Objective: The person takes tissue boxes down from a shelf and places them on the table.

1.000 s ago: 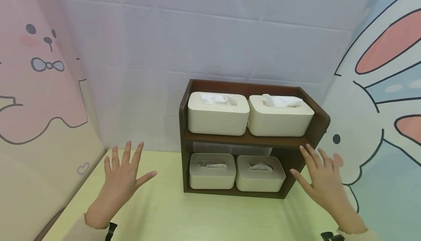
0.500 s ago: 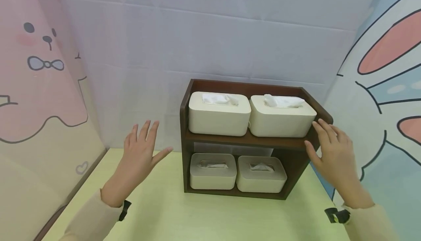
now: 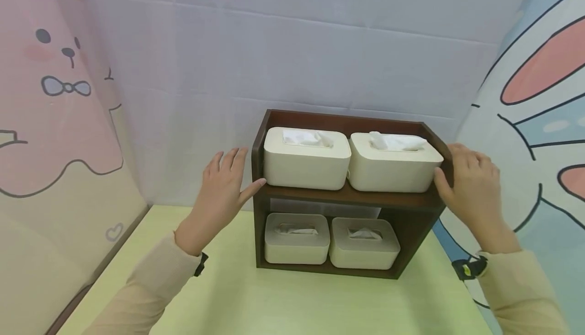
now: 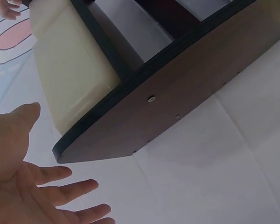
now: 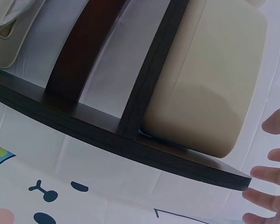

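Note:
A dark brown two-tier shelf (image 3: 329,200) holds cream tissue boxes. On its upper tier sit a left tissue box (image 3: 305,170) and a right tissue box (image 3: 393,175), white tissue poking from each top. My left hand (image 3: 219,193) is just left of the shelf's left side, fingers spread, thumb tip overlapping the side's front edge; the left wrist view shows a gap between palm and panel. At the upper right corner is my right hand (image 3: 475,188), its thumb in front of the side panel (image 5: 196,172) and its fingers around the outer side, extended. Neither hand grips anything.
Two more tissue boxes with greyish lids, one left (image 3: 297,246) and one right (image 3: 363,248), stand on the lower tier. The shelf stands on a pale yellow-green table (image 3: 274,304). A white cloth (image 3: 283,45) hangs behind, with printed cartoon curtains on both sides.
Both hands have moved forward and up towards the shelf. My left hand also shifted right to its left side, and my right hand reached its upper right corner. Shelf and boxes stayed put.

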A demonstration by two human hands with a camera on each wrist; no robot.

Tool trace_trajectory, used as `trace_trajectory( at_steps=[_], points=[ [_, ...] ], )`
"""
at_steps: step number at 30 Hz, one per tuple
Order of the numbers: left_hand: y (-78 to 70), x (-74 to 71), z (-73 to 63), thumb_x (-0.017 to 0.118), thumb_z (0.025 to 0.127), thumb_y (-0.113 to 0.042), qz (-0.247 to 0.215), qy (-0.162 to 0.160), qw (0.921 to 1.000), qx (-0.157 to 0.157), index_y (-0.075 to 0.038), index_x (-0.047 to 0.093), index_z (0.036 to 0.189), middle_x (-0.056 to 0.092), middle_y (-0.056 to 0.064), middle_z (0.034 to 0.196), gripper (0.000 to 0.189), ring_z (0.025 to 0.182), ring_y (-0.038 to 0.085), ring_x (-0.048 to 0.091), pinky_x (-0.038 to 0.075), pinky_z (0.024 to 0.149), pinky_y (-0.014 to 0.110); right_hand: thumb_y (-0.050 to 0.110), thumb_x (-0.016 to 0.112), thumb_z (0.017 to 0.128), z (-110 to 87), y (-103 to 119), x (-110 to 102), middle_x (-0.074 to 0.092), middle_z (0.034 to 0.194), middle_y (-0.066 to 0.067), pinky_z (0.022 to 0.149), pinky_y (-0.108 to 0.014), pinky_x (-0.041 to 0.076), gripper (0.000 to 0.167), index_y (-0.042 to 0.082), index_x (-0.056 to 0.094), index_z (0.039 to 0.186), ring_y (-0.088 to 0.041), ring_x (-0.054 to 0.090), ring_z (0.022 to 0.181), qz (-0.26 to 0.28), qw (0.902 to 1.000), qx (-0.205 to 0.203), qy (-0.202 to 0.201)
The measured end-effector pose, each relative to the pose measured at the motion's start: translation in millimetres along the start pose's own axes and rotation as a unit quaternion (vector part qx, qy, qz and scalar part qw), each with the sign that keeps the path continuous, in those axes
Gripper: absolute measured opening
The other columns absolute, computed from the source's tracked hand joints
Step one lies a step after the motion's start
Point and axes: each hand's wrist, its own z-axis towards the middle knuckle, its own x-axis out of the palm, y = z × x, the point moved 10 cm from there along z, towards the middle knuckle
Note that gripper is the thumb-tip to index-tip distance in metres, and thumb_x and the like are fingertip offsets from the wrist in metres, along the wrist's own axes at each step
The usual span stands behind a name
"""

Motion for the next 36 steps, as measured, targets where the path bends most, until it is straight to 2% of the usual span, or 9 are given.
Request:
trace_trajectory(
  at_steps=[4, 10, 16, 20, 26, 30, 36],
  points=[
    [-5.9, 3.7, 8.3, 0.053, 0.088, -0.046, 0.012, -0.007, 0.9999, 0.005, 0.003, 0.033, 0.137, 0.042, 0.024, 0.134, 0.072, 0.123, 0.047, 0.034, 0.031, 0.098, 0.058, 0.015, 0.059, 0.078, 3.2, -9, 5, 0.055, 0.110, -0.033, 0.076, -0.065, 0.034, 0.049, -0.007, 0.048, 0.121, -0.051, 0.046, 0.097, 0.002, 0.9996, 0.025, 0.011],
    [-3.9, 11.2, 14.7, 0.055, 0.089, -0.041, 0.021, -0.012, 0.9997, 0.003, 0.006, 0.038, 0.133, 0.046, 0.023, 0.131, 0.066, 0.120, 0.045, 0.038, 0.036, 0.095, 0.057, 0.015, 0.058, 0.081, 3.8, -23, 16, 0.054, 0.106, -0.038, 0.077, -0.066, 0.033, 0.050, -0.011, 0.046, 0.122, -0.053, 0.045, 0.095, -0.003, 0.9971, 0.062, 0.044],
    [2.0, 20.2, 17.9, 0.058, 0.088, -0.035, 0.026, -0.022, 0.9994, 0.007, 0.010, 0.045, 0.124, 0.051, 0.026, 0.122, 0.059, 0.116, 0.044, 0.043, 0.039, 0.091, 0.056, 0.019, 0.053, 0.085, 0.7, -39, 26, 0.051, 0.110, -0.040, 0.075, -0.067, 0.032, 0.052, -0.012, 0.042, 0.126, -0.055, 0.042, 0.095, -0.002, 0.9888, 0.109, 0.102],
    [6.2, 27.2, 19.5, 0.058, 0.088, -0.033, 0.019, -0.014, 0.9997, 0.001, 0.010, 0.046, 0.123, 0.053, 0.027, 0.120, 0.057, 0.114, 0.043, 0.045, 0.040, 0.091, 0.055, 0.021, 0.051, 0.088, -4.1, -46, 34, 0.051, 0.111, -0.040, 0.074, -0.066, 0.032, 0.051, -0.012, 0.041, 0.125, -0.055, 0.041, 0.095, -0.007, 0.9817, 0.128, 0.141],
    [9.1, 33.2, 21.0, 0.056, 0.089, -0.031, 0.006, 0.003, 0.9999, -0.010, 0.010, 0.044, 0.126, 0.051, 0.025, 0.122, 0.056, 0.118, 0.042, 0.042, 0.037, 0.095, 0.054, 0.022, 0.050, 0.088, -7.5, -51, 36, 0.054, 0.101, -0.038, 0.065, -0.063, 0.033, 0.044, -0.010, 0.044, 0.117, -0.053, 0.044, 0.087, -0.007, 0.9802, 0.126, 0.152],
    [9.5, 34.8, 22.4, 0.054, 0.090, -0.030, 0.008, 0.002, 0.9999, -0.007, 0.010, 0.044, 0.126, 0.051, 0.025, 0.123, 0.055, 0.119, 0.042, 0.041, 0.036, 0.096, 0.054, 0.022, 0.050, 0.088, -7.3, -52, 37, 0.055, 0.094, -0.038, 0.057, -0.059, 0.036, 0.043, -0.009, 0.043, 0.117, -0.052, 0.047, 0.080, -0.008, 0.9792, 0.127, 0.158],
    [9.4, 34.6, 22.7, 0.054, 0.090, -0.030, 0.029, -0.001, 0.9996, 0.003, 0.010, 0.045, 0.125, 0.053, 0.023, 0.122, 0.054, 0.118, 0.041, 0.043, 0.037, 0.095, 0.053, 0.023, 0.049, 0.089, -8.4, -51, 41, 0.054, 0.082, -0.038, 0.042, -0.047, 0.035, 0.046, -0.009, 0.038, 0.120, -0.047, 0.053, 0.063, -0.004, 0.9724, 0.142, 0.185]
  ],
)
